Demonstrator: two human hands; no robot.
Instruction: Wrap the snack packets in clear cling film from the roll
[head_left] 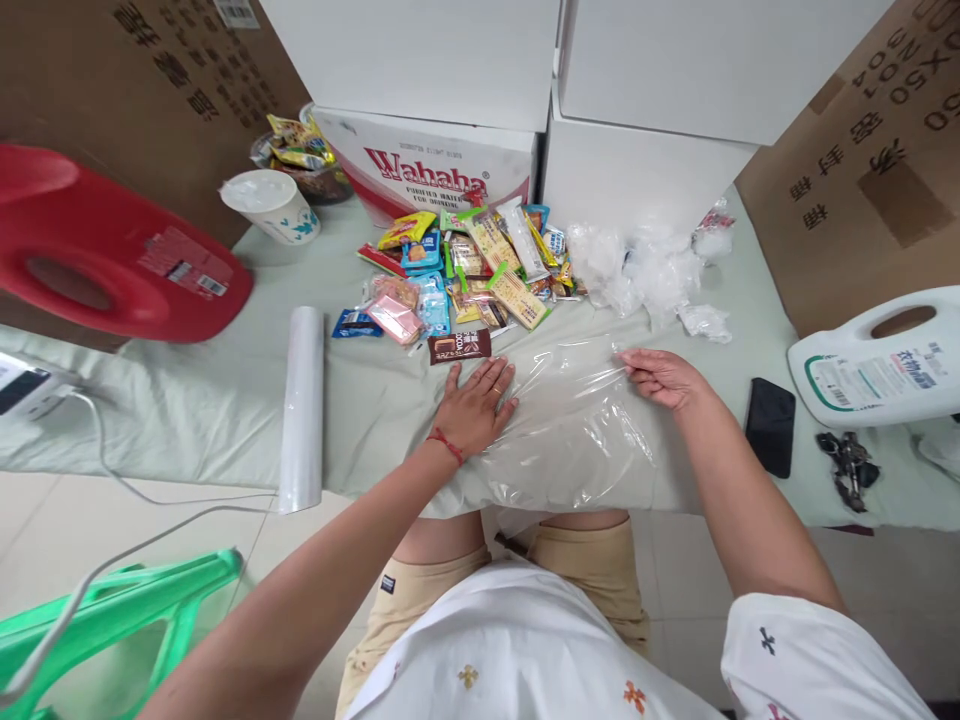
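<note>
A sheet of clear plastic film (pixel 574 430) lies spread on the cloth-covered table in front of me, its near part reaching the table edge. My left hand (pixel 478 405) rests flat on the film's left side, fingers apart, just below a brown cocoa snack packet (pixel 460 346). At the film's upper right corner, my right hand (pixel 660 378) pinches the edge between thumb and fingers. Beyond both hands sits a heap of wrapped snacks (pixel 491 250), with a pink packet (pixel 395 318) at its left. Crumpled clear plastic (pixel 645 265) lies to the right of the heap.
A roll of film (pixel 303 410) lies at left, near a red jug (pixel 112 250) and a paper cup (pixel 271 205). A phone (pixel 770 427), keys (pixel 849 468) and a white detergent bottle (pixel 885 360) are at right. White boxes (pixel 652 160) stand behind.
</note>
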